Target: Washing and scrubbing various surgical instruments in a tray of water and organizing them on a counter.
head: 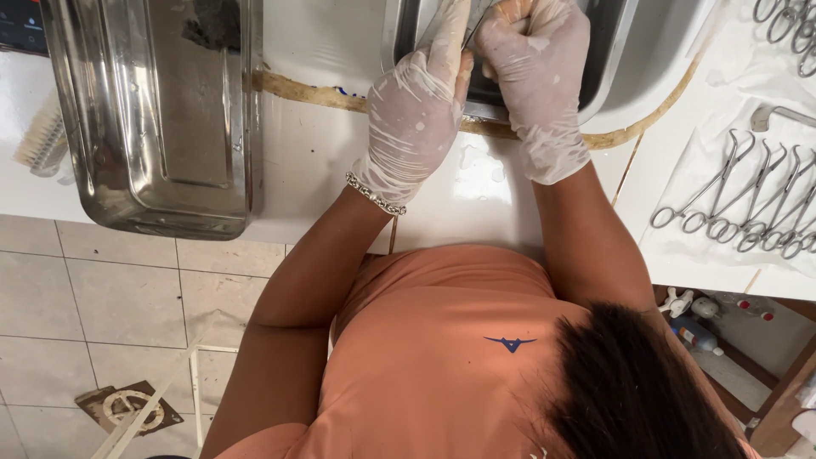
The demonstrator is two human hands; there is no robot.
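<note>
Fingers [442, 51] of the left hand [416, 119], gloved in thin white latex, are curled closed around a slim metal instrument [473, 25] held over the sink tray; only a short grey length of it shows between the two hands, so its kind cannot be told. Right hand [540, 76], gloved likewise, is closed in a fist just beside the left, its fingers wrapped around something tan at the top edge of the view, mostly hidden. The two hands touch at the knuckles. A beaded bracelet [376, 195] sits on the left wrist at the glove cuff.

Near edge of the white table [340, 170]: wet patches lie between the forearms.

Left side of the table: a large rectangular steel tray [127, 170] stands at the near edge, its floor wet and bare apart from a dark scrap [212, 25] at its far end. A bristle brush [38, 140] lies just beside the tray's left wall.

Right side of the table: a white cloth [705, 127] carries a row of ring-handled steel forceps [748, 204], laid parallel and touching; more ring-handled instruments [790, 25] lie at the far right corner.

Far middle: a second steel tray [608, 59] sits in the white sink basin [671, 76], directly below both hands. Its contents are hidden by the gloves.
</note>
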